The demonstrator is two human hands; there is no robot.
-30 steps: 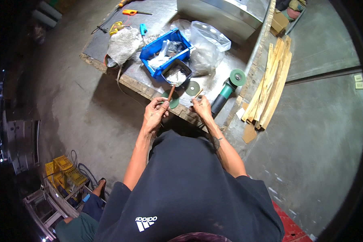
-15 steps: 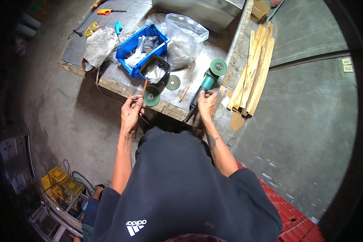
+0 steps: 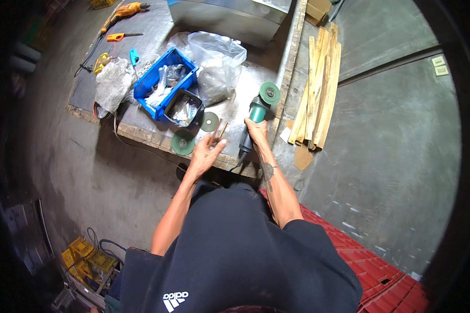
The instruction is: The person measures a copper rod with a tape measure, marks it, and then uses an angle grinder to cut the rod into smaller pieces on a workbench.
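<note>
My right hand (image 3: 257, 131) is wrapped round the body of a green and black angle grinder (image 3: 257, 112), which lies on the metal-topped workbench (image 3: 141, 122) near its front right. Its green disc (image 3: 269, 93) points away from me. Closed on a thin copper-coloured rod (image 3: 218, 127), my left hand (image 3: 208, 152) is over the bench's front edge, slightly blurred. Just beside that rod a short brownish stick (image 3: 223, 130) lies on the bench. Left of the hand, a loose green disc (image 3: 183, 142) rests at the edge, with a smaller grey-green disc (image 3: 209, 121) behind it.
A blue bin (image 3: 146, 89) with bagged parts stands behind a small black container (image 3: 175, 120). Clear plastic bags (image 3: 216, 68), a whitish cloth (image 3: 112, 86), an orange drill (image 3: 128, 11) and an orange lighter (image 3: 116, 37) lie farther back. Wooden strips (image 3: 326, 88) lie at right.
My left hand has moved right with the rod, nearer the grinder. My right hand now wraps more fully round the grinder's body. The whole view has shifted somewhat.
</note>
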